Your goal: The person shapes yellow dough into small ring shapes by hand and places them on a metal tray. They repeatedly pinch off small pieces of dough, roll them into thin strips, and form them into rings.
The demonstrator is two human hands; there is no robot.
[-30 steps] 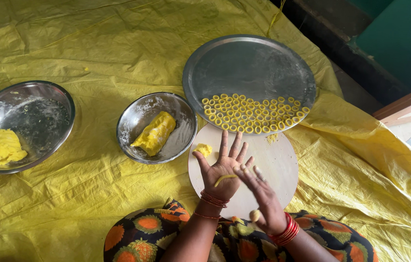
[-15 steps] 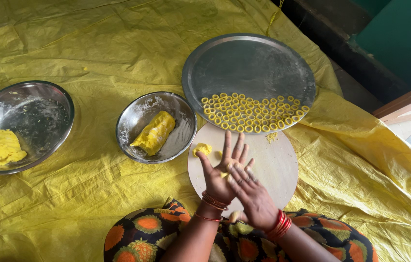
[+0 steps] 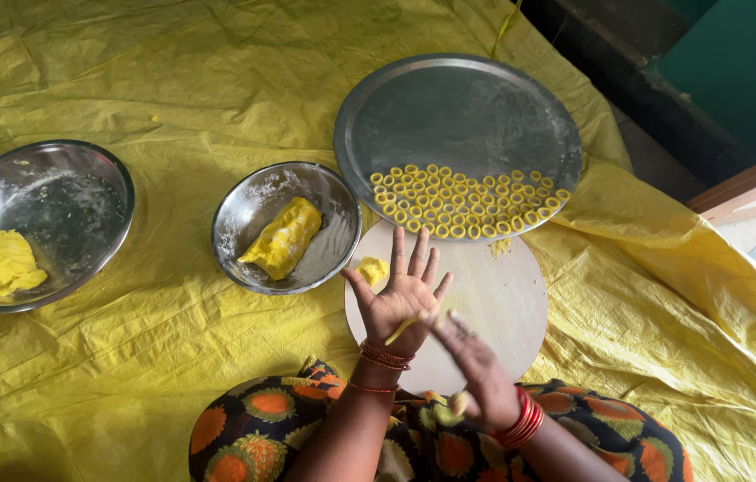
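now the left hand (image 3: 403,299) is held flat and wide open above the round wooden board (image 3: 494,303), palm up, fingers fanned toward 12 o'clock, thumb out toward 10. a thin strip of yellow dough (image 3: 402,328) lies across the heel of that palm. the right hand (image 3: 476,370) sits just at 4 o'clock of it, blurred, fingers loosely curled with the tips at the edge of the left palm near the strip; i cannot tell whether it pinches anything, though a small yellow bit shows under it near the wrist. both wrists carry red bangles.

a small dough lump (image 3: 371,270) rests on the board at 11 o'clock of the left hand. at 12 o'clock of the board lies a large steel plate (image 3: 449,107), with rows of little yellow dough rings (image 3: 463,203) along its near rim. at 9 o'clock of the board is a small steel bowl (image 3: 253,210) holding a dough log (image 3: 285,237); far off at 9 o'clock a bigger bowl (image 3: 65,187) holds another dough piece (image 3: 1,261). all of it sits on a yellow sheet (image 3: 172,80).

compared with half a second ago, the right hand has slid back off the left palm toward 4 o'clock, so the palm and the strip are uncovered again.
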